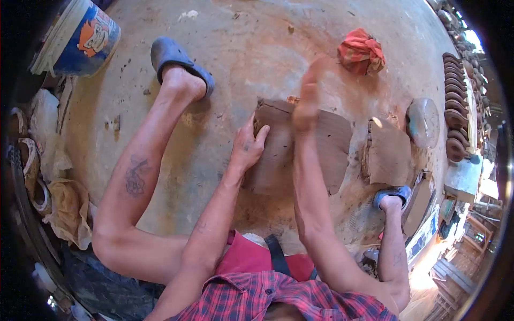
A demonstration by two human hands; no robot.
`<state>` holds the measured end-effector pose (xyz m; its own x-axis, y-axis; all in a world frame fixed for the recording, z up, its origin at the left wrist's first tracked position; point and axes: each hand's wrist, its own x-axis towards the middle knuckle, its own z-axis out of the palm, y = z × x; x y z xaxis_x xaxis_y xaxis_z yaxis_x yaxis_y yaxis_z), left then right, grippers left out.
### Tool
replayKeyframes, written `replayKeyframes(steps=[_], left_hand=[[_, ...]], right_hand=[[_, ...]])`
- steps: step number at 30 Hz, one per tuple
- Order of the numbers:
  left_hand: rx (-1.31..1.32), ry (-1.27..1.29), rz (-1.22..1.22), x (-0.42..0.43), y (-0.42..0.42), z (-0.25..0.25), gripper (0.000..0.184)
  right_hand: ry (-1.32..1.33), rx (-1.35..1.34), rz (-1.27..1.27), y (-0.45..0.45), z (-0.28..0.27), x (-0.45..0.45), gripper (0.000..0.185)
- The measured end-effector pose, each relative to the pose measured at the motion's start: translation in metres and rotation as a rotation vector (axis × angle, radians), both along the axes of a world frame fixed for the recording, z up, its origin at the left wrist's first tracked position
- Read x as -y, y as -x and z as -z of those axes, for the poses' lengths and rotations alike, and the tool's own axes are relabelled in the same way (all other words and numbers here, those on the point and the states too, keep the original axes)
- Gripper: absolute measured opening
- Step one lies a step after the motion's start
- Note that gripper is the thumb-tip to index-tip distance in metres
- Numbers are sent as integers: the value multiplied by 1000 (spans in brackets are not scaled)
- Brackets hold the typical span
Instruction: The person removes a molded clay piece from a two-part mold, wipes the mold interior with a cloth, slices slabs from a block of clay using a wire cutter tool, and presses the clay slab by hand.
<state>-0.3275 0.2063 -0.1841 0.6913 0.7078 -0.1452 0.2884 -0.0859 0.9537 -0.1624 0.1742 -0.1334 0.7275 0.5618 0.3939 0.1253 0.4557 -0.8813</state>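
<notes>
A wide, flat brown clay slab [276, 155] lies on the floor between my legs, with uneven edges. My left hand [250, 144] grips its left edge, thumb on the top face and fingers down along the side. Above the slab's upper middle is my right hand [307, 101], blurred by motion, seen edge-on with the fingers stretched out. Whether it touches the clay I cannot tell. A small orange-brown piece [292, 99] shows at the slab's far edge, partly hidden.
A smaller clay block [390, 152] sits to the right, beside a rounded grey lump [423, 123]. A bundled red cloth [362, 52] lies farther off. At upper left stands a blue and white bucket [88, 40]. Stacked brown rings [455, 99] line the right side.
</notes>
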Motion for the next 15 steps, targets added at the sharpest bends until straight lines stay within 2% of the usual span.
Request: replayKeyframes(steps=[3, 6, 8, 10, 13, 14, 15], left_hand=[[58, -74, -23, -10, -15, -2, 45], [56, 26, -29, -5, -10, -10, 43], [78, 54, -12, -6, -8, -10, 43], [30, 77, -5, -6, -6, -8, 43], [91, 59, -24, -8, -10, -7, 44], [105, 111, -5, -5, -6, -1, 44], [127, 150, 1, -8, -8, 5, 44]], right_hand=[[282, 85, 12, -20, 61, -2, 76], [205, -74, 1, -17, 38, -2, 78], [241, -72, -11, 0, 45, 10, 80], [329, 23, -16, 19, 69, 34, 79], [396, 267, 134, 5, 62, 32, 80], [418, 258, 133, 14, 63, 45, 80], [467, 358, 135, 18, 68, 52, 79]])
